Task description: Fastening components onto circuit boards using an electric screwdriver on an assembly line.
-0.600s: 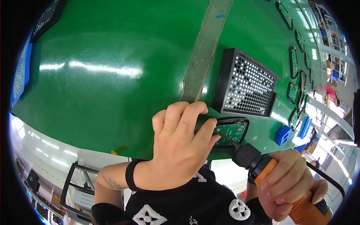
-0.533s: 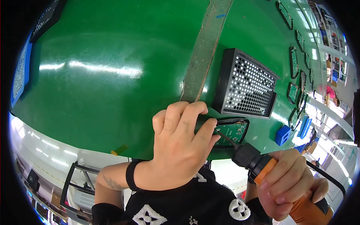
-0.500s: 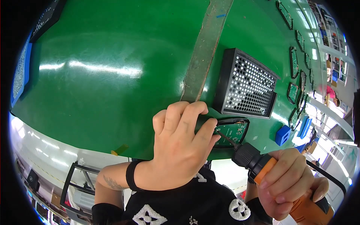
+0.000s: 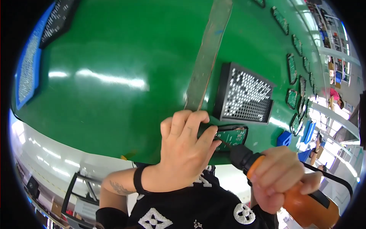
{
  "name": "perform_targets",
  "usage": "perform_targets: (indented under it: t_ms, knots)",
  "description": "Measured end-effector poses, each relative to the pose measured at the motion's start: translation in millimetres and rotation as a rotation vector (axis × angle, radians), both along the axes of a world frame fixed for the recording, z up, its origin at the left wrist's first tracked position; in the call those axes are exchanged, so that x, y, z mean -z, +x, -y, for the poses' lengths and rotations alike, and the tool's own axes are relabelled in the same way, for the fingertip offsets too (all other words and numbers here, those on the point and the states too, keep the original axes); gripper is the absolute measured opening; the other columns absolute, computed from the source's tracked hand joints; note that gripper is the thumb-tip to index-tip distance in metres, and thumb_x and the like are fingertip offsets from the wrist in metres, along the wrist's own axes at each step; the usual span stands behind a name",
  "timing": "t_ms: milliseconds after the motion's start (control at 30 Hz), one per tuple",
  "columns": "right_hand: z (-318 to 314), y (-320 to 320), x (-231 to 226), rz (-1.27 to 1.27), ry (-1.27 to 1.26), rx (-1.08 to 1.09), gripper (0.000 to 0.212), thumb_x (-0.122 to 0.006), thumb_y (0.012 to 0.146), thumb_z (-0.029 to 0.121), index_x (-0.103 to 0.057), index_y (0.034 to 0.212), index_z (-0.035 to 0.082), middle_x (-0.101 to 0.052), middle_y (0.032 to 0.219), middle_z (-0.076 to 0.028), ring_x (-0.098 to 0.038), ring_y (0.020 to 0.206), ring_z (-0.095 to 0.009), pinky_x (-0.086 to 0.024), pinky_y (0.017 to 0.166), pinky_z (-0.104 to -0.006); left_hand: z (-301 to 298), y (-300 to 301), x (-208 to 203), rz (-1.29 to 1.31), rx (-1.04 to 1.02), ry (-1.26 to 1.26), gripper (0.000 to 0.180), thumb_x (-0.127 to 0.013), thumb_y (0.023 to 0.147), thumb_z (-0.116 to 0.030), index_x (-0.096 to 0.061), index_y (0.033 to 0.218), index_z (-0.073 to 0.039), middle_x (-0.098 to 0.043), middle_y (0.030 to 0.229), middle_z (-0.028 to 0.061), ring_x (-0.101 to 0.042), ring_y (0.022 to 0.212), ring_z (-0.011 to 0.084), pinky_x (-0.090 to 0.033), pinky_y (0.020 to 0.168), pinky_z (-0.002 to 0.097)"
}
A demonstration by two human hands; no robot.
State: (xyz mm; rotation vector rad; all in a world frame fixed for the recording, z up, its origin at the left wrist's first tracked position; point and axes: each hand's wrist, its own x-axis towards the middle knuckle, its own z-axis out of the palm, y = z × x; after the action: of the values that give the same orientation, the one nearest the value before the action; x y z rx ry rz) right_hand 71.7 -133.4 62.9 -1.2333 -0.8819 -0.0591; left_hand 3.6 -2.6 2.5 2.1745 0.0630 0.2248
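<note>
My right hand [image 4: 280, 177] is wrapped round an orange and black electric screwdriver [image 4: 310, 206]. Its thin bit points up and left, the tip reaching the fingertips of my other hand. My left hand [image 4: 187, 149] curls over the left part of a black plastic housing with a green circuit board [image 4: 232, 136] in it, lying near the table's front edge. Thumb and forefinger are close together beside the bit tip; whether a small screw sits between them is hidden. A black tray with many holes [image 4: 246, 95], many filled with shiny small parts, stands just behind the housing.
Several circuit boards in black housings [image 4: 292, 68] lie along the right side. Small blue blocks [image 4: 284, 139] sit at the right front. A worn strip [image 4: 207, 57] crosses the green table [image 4: 114, 110]. Far left are a blue tray [image 4: 28, 72] and another black holed tray [image 4: 59, 21].
The whole view has shifted slightly. My right hand and the screwdriver have moved left, bringing the bit closer to my left fingertips. My left hand keeps its hold on the housing.
</note>
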Motion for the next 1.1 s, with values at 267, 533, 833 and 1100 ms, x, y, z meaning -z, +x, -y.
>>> perform_targets:
  t_ms: [267,533,833,1100]
  knots:
    - [14.2,-9.8,7.9,0.063,-0.093,-0.046,0.046,-0.064,0.072,-0.004,-0.033,0.104,0.007,-0.054,0.061,-0.006,-0.057,0.05,-0.02,-0.052,0.052,-0.034,4.3,-5.2,4.6,0.061,0.039,0.076,0.026,-0.074,0.064,-0.019,-0.064,0.087,-0.009,-0.05,0.099,0.0045,-0.046,0.096,0.0239,-0.032,0.076,0.0364]
    - [6.9,-13.9,-15.4,0.166,-0.419,0.159,0.036,-0.07,0.068,0.002,-0.048,0.097,0.003,-0.058,0.068,-0.006,-0.061,0.062,-0.015,-0.051,0.064,-0.0271,3.4,-11.5,7.1,0.116,0.025,0.199,0.026,-0.075,0.064,-0.022,-0.068,0.086,-0.01,-0.052,0.099,0.0029,-0.046,0.099,0.0236,-0.031,0.077,0.0364]
    - [7.0,-18.8,-7.3,0.042,-0.139,0.164,0.037,-0.073,0.068,0.009,-0.055,0.1,0.002,-0.059,0.071,-0.001,-0.06,0.063,-0.013,-0.049,0.062,-0.0252,9.1,-0.4,29.2,0.188,0.133,0.305,0.03,-0.073,0.069,-0.021,-0.064,0.094,-0.008,-0.057,0.097,0.006,-0.051,0.091,0.0242,-0.037,0.077,0.0373]
    - [92.0,-79.5,-52.8,-0.157,0.635,0.352,0.054,-0.069,0.076,0.008,-0.027,0.109,0.005,-0.049,0.06,-0.003,-0.05,0.044,-0.014,-0.047,0.046,-0.0269,-30.8,15.2,-51.3,-0.263,0.311,-0.299,0.02,-0.065,0.08,-0.01,-0.058,0.098,-0.004,-0.06,0.074,0.0018,-0.058,0.063,0.0099,-0.047,0.055,0.0225]
